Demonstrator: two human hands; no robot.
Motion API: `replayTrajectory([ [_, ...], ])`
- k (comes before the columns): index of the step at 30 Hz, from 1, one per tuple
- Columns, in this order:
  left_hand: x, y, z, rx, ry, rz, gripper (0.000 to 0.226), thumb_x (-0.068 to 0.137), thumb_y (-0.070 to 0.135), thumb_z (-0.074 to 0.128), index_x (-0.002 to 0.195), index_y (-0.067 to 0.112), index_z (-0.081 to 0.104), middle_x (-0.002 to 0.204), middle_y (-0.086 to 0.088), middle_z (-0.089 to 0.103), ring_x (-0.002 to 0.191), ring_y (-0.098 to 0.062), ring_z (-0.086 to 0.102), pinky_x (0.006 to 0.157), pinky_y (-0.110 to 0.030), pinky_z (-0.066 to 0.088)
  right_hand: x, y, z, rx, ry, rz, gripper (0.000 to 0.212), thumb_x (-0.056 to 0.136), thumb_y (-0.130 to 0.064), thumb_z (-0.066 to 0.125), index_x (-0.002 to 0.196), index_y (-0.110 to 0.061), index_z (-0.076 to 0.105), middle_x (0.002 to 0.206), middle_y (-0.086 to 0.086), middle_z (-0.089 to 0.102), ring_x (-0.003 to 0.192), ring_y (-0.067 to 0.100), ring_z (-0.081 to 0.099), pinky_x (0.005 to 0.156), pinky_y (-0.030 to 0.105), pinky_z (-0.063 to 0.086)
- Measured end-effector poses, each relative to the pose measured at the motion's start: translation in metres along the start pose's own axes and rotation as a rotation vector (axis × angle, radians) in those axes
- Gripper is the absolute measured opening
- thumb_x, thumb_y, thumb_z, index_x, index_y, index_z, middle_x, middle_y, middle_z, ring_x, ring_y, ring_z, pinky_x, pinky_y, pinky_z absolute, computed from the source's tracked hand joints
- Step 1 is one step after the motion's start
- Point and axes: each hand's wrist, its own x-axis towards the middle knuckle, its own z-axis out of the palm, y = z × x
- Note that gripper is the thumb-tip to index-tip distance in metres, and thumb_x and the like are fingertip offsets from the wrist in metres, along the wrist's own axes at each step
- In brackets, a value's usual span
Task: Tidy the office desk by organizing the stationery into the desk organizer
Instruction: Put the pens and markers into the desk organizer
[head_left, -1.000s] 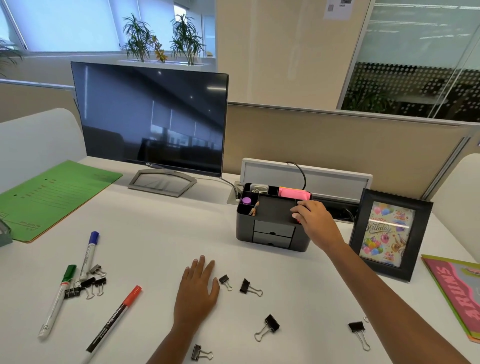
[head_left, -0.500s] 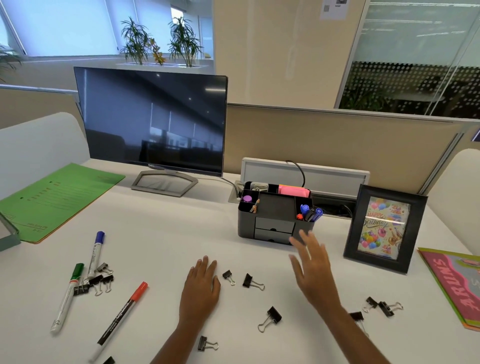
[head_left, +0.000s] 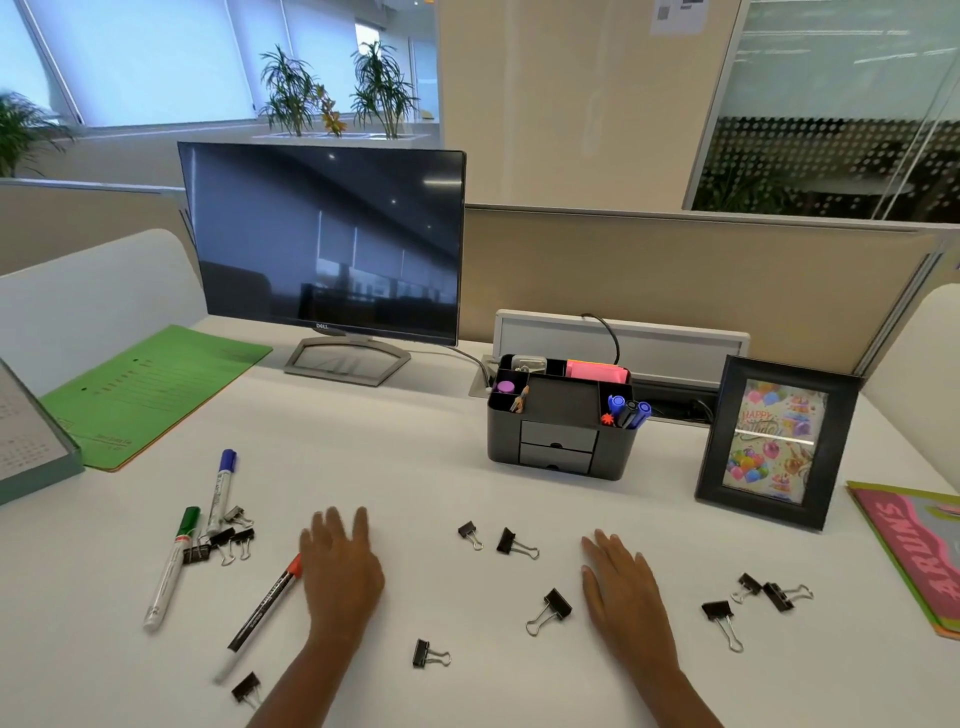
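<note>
From the head camera, both hands lie low over the white desk (head_left: 415, 467) with palms down and hold nothing. The left hand (head_left: 340, 577) has its fingers spread and straight (its fingertips are blurred), and its edge is just beside the red cap of the red marker (head_left: 265, 605); whether they touch cannot be told. The right hand (head_left: 623, 587) is flat with its fingers loosely together, between one binder clip (head_left: 550, 610) on its left and three more clips (head_left: 719, 618) well off to its right. The desk organizer (head_left: 613, 452), dark grey with two small drawers in front, stands toward the back of the desk, right of the monitor (head_left: 327, 239) and left of the photo frame (head_left: 776, 441). Its right compartment holds blue-capped pens (head_left: 628, 410) standing upright, a rear compartment holds pink sticky notes (head_left: 595, 370), and a purple round item (head_left: 505, 387) sits in a left one. Loose stationery lies on the desk: a green marker (head_left: 171, 566) and a blue marker (head_left: 221, 491) at the left with a cluster of clips (head_left: 228, 540) touching them, a pair of clips (head_left: 514, 543) between the hands, and single clips near each forearm. A green folder (head_left: 150, 395) lies at the far left, and a colourful booklet (head_left: 914, 551) at the right edge.
</note>
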Motion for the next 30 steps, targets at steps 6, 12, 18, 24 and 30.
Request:
replayTrajectory([
  [6,-0.006,-0.012,-0.005,-0.183,0.068,-0.221,0.039,0.044,-0.033,0.061,0.081,-0.021,0.061,0.058,-0.036,0.052,0.05,-0.044,0.055,0.048,-0.046,0.047,0.0,0.0,-0.003,0.022,-0.014,0.011,0.041,0.096,-0.021,0.037,0.136,-0.019,0.041,0.146,-0.001,0.037,0.138,0.013,0.027,0.116,0.031,0.013],
  [12,-0.001,-0.009,-0.018,-0.08,-0.064,-0.204,0.035,0.068,-0.025,0.051,0.101,-0.015,0.059,0.084,-0.037,0.056,0.074,-0.045,0.058,0.064,-0.047,0.046,-0.002,-0.003,-0.007,0.083,0.029,0.016,0.038,0.093,-0.013,0.044,0.13,-0.012,0.05,0.142,0.005,0.044,0.135,0.019,0.035,0.114,0.034,0.019],
  [18,0.016,0.034,-0.057,-0.181,0.033,-0.031,0.038,0.058,-0.033,0.053,0.091,-0.015,0.062,0.08,-0.034,0.055,0.068,-0.043,0.057,0.052,-0.043,0.052,-0.003,-0.003,-0.007,0.093,0.029,-0.002,0.038,0.093,-0.012,0.042,0.13,-0.013,0.05,0.143,0.004,0.042,0.137,0.019,0.032,0.115,0.033,0.017],
  [24,0.034,0.095,-0.106,-0.504,0.246,0.167,0.028,0.083,-0.014,0.05,0.108,-0.005,0.06,0.103,-0.021,0.054,0.088,-0.031,0.057,0.066,-0.032,0.05,-0.005,-0.005,-0.007,0.122,0.086,0.011,0.035,0.089,-0.007,0.048,0.124,-0.009,0.057,0.135,0.008,0.051,0.131,0.023,0.041,0.113,0.036,0.022],
  [30,0.053,0.161,-0.128,-0.842,0.364,0.386,0.014,0.09,-0.001,0.053,0.099,-0.002,0.064,0.101,-0.016,0.056,0.087,-0.024,0.058,0.079,-0.031,0.053,-0.005,-0.001,-0.004,0.075,0.076,-0.044,0.04,0.094,-0.016,0.038,0.133,-0.018,0.046,0.147,0.0,0.036,0.138,0.013,0.027,0.116,0.027,0.012],
])
